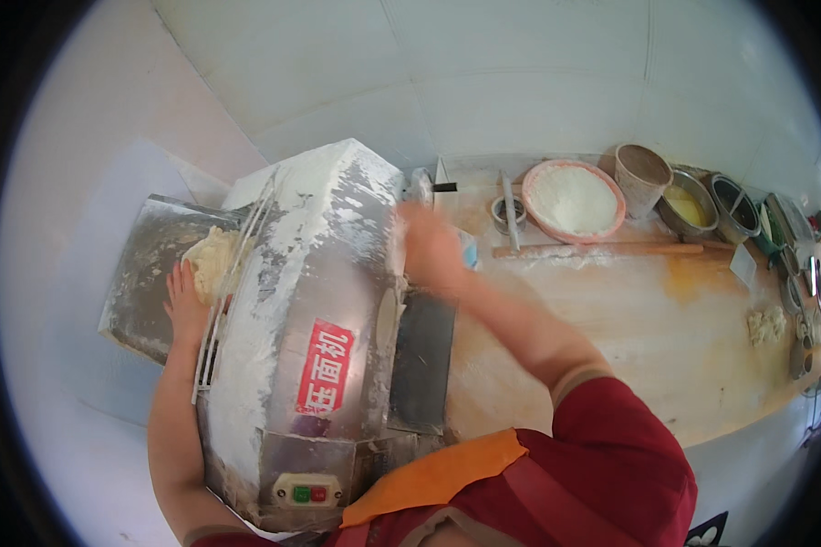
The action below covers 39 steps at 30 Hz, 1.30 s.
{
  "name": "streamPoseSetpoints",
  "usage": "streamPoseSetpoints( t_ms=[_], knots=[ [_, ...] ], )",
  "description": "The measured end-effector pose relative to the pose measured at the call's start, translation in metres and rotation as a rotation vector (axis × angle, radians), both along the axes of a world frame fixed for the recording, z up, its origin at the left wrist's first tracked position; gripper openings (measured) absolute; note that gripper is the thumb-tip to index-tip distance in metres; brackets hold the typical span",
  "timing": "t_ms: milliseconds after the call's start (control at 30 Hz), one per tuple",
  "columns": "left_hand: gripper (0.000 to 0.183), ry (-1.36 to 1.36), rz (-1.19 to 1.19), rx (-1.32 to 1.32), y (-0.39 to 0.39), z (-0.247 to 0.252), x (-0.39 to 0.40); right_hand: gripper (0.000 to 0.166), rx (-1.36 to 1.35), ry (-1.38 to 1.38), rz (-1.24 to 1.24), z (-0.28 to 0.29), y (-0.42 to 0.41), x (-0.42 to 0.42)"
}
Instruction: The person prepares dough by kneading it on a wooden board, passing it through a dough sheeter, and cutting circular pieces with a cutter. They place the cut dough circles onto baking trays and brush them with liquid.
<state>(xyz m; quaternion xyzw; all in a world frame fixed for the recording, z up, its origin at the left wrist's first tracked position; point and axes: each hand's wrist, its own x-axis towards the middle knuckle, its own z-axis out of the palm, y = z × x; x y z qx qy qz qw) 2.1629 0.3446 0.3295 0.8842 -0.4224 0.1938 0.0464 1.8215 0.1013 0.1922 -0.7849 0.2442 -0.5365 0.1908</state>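
Observation:
A metal dough sheeter (321, 287), dusted with flour, stands directly before me. A lump of pale dough (211, 263) lies on its left tray (140, 280), against the wire guard bars (222, 301). My left hand (188, 301) rests at the dough's near left side, fingers stretched out and touching it; the bars partly hide the thumb side. Blurred by motion, my right hand (427, 246) is at the machine's upper right side. Its fingers cannot be made out, nor whether they hold anything.
To the right, a floury wooden worktop (602, 328) carries a pink-rimmed basin of flour (575, 198), a rolling pin (595, 251), a tall tub (643, 178), metal bowls (687, 202) and dough scraps (766, 325). Green and red buttons (309, 494) sit on the machine's near end.

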Motion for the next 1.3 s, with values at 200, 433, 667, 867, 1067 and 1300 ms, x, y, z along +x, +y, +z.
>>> streamPoseSetpoints(
  t_ms=[200,433,667,867,1067,1300],
  knots=[
    [0.103,-0.061,-0.007,0.034,-0.003,-0.011,0.012,0.053,-0.536,-0.041,1.075,0.012,0.215,-0.039],
    [0.095,-0.016,-0.044,0.14,-0.005,-0.005,0.027,0.04,-0.604,-0.097,0.792,0.005,0.243,-0.041],
    [0.086,-0.135,-0.103,0.131,-0.003,-0.014,0.046,0.038,-0.581,-0.048,0.735,0.008,0.254,-0.045],
    [0.068,-0.075,-0.108,0.064,-0.013,-0.01,0.014,0.04,-0.534,-0.044,0.771,0.003,0.248,-0.043],
    [0.064,-0.049,-0.106,0.062,-0.018,-0.014,0.002,0.041,-0.369,-0.243,0.999,-0.019,0.216,-0.025],
    [0.059,0.039,-0.075,0.121,-0.017,-0.007,-0.027,0.047,0.836,-0.34,0.127,-0.151,0.096,0.003]
  ],
)
